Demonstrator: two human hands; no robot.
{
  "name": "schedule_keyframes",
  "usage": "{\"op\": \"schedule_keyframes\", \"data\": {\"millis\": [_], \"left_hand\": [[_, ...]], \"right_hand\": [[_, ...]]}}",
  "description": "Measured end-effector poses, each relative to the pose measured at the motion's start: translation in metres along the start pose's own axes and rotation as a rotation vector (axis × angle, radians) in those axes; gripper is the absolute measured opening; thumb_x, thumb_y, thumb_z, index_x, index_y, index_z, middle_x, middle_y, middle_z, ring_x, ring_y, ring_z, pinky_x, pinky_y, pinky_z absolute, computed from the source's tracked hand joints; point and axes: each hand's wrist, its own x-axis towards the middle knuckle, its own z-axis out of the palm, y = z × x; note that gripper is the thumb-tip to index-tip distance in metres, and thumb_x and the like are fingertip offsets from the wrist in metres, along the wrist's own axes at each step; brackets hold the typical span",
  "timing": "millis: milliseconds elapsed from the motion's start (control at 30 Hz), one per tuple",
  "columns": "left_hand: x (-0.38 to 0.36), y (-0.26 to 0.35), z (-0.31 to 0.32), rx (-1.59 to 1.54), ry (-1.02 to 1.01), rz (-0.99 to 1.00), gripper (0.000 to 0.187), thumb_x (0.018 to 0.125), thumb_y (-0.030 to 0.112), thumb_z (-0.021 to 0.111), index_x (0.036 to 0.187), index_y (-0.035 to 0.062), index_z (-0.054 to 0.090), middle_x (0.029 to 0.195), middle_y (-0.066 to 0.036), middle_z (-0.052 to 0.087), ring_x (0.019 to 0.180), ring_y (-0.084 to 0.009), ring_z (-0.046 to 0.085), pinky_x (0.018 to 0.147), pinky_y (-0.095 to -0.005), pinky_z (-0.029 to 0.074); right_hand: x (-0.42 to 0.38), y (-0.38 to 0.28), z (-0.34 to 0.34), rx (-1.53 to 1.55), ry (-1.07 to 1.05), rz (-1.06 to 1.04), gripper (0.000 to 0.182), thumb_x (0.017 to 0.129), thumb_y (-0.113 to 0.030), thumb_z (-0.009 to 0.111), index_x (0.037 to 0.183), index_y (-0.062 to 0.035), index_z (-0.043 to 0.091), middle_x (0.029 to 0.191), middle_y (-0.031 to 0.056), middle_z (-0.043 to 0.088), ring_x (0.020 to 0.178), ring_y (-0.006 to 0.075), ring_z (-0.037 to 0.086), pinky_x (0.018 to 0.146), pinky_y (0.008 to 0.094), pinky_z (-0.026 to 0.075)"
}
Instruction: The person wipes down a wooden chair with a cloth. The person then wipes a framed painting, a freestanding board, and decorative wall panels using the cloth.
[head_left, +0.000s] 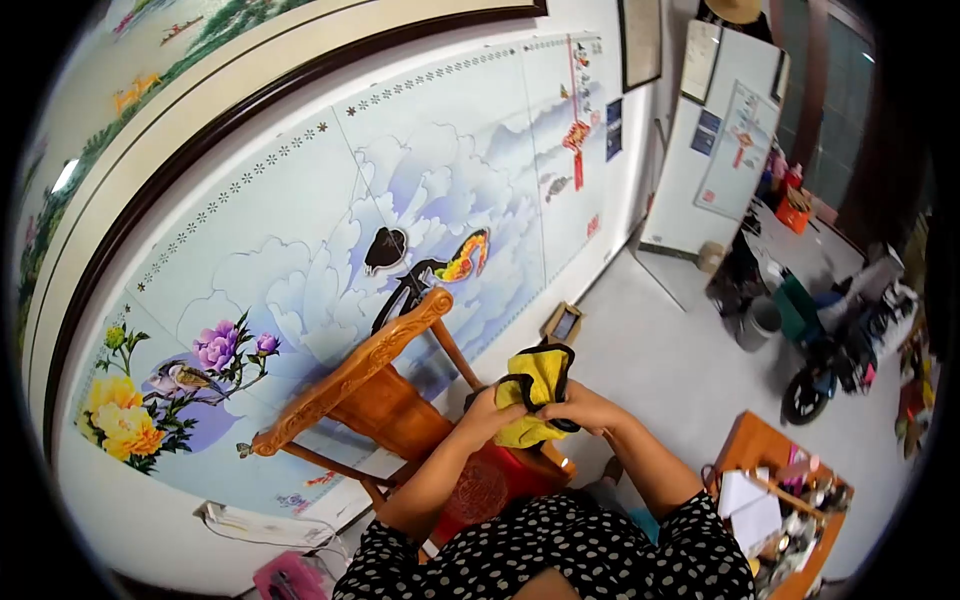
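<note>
Both my hands grip a bunched yellow cloth with black edging (541, 376) in front of my body. My left hand (488, 412) has its fingers closed on the cloth's left side. On the right side, my right hand (580, 408) pinches the same cloth, thumb pointing inward. Just beyond and left of my hands stands a carved wooden chair (385, 408), its backrest toward the wall. A red seat cushion (485, 492) with a round pattern lies on it, partly hidden by my left forearm.
A wooden table (745, 440) with papers and small items stands at the lower right. Farther right are a grey bucket (757, 325) and a motorbike (810, 390). Painted wall panels (290, 270) run along the left. A small box (563, 322) sits by the wall.
</note>
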Motion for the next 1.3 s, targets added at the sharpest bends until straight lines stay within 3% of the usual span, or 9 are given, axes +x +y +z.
{"op": "schedule_keyframes", "data": {"millis": [100,200,267,367,500,633,767,1100,1300], "left_hand": [[0.031,0.010,0.008,0.151,0.207,-0.095,0.031,0.089,0.013,0.073,0.114,-0.0024,0.062,0.100,-0.003,0.067,0.090,-0.0127,0.062,0.080,-0.0280,0.052],[0.073,-0.004,0.024,0.225,0.306,-0.040,0.035,0.088,0.014,0.073,0.117,-0.0024,0.062,0.102,-0.006,0.065,0.093,-0.0143,0.061,0.083,-0.0291,0.049],[0.114,-0.028,0.032,0.280,0.330,0.207,0.036,0.085,0.016,0.076,0.115,-0.0012,0.065,0.109,-0.009,0.057,0.101,-0.0196,0.056,0.092,-0.0328,0.045],[0.157,-0.001,0.078,0.034,0.261,0.121,0.035,0.090,0.012,0.071,0.120,-0.0019,0.059,0.112,-0.004,0.059,0.101,-0.0138,0.058,0.088,-0.0269,0.048],[0.221,0.010,0.123,-0.038,0.234,0.036,0.031,0.091,0.007,0.068,0.120,-0.0016,0.058,0.107,-0.006,0.066,0.094,-0.0131,0.064,0.083,-0.0277,0.052],[0.272,0.017,0.155,-0.133,0.209,0.020,0.026,0.091,0.005,0.067,0.115,-0.0007,0.059,0.104,-0.005,0.066,0.094,-0.0136,0.063,0.086,-0.0283,0.050],[0.313,0.008,0.158,-0.048,0.174,0.020,0.027,0.091,0.005,0.067,0.115,-0.0001,0.057,0.105,-0.005,0.065,0.094,-0.0140,0.062,0.087,-0.0282,0.049],[0.403,-0.016,0.193,0.137,-0.127,-0.074,0.041,0.095,0.011,0.064,0.131,-0.0005,0.051,0.118,-0.006,0.060,0.113,-0.0158,0.055,0.098,-0.0282,0.042],[0.483,-0.047,0.243,0.345,-0.178,-0.091,0.035,0.099,0.022,0.061,0.126,0.0001,0.058,0.112,-0.004,0.064,0.104,-0.0121,0.057,0.093,-0.0278,0.043]], "right_hand": [[0.027,-0.004,-0.052,0.039,0.007,0.024,0.055,0.081,-0.012,0.068,0.130,0.0040,0.051,0.116,0.0089,0.063,0.106,0.0159,0.059,0.093,0.0302,0.047],[0.049,-0.003,-0.105,0.140,0.066,-0.062,0.064,0.081,-0.010,0.068,0.138,0.0028,0.043,0.125,0.0118,0.058,0.114,0.0191,0.056,0.099,0.0312,0.044],[0.063,-0.001,-0.144,0.117,0.184,-0.032,0.076,0.084,-0.015,0.065,0.149,0.0010,0.030,0.144,0.0187,0.044,0.133,0.0244,0.042,0.110,0.0331,0.034],[0.072,0.001,-0.212,0.060,0.230,-0.013,0.073,0.093,-0.028,0.058,0.154,-0.0026,0.025,0.156,0.0188,0.032,0.145,0.0260,0.029,0.115,0.0337,0.026],[0.058,-0.025,-0.281,0.022,0.179,-0.149,0.069,0.099,-0.045,0.055,0.150,-0.0037,0.035,0.152,0.0143,0.039,0.140,0.0237,0.036,0.112,0.0327,0.030],[0.041,-0.049,-0.323,0.135,-0.014,-0.126,0.062,0.097,-0.044,0.060,0.143,-0.0037,0.045,0.135,0.0073,0.054,0.123,0.0166,0.050,0.105,0.0304,0.039],[0.042,-0.036,-0.350,0.321,-0.066,0.023,0.063,0.094,-0.042,0.066,0.141,-0.0056,0.047,0.132,0.0071,0.056,0.119,0.0148,0.052,0.100,0.0293,0.043],[0.014,-0.014,-0.412,0.230,0.361,-0.036,0.048,0.087,-0.022,0.073,0.127,0.0001,0.060,0.113,0.0076,0.067,0.102,0.0146,0.062,0.089,0.0280,0.050],[-0.050,0.005,-0.494,0.428,0.690,-0.112,0.052,0.087,-0.029,0.073,0.126,0.0019,0.058,0.114,0.0098,0.067,0.102,0.0185,0.065,0.090,0.0313,0.052]]}}
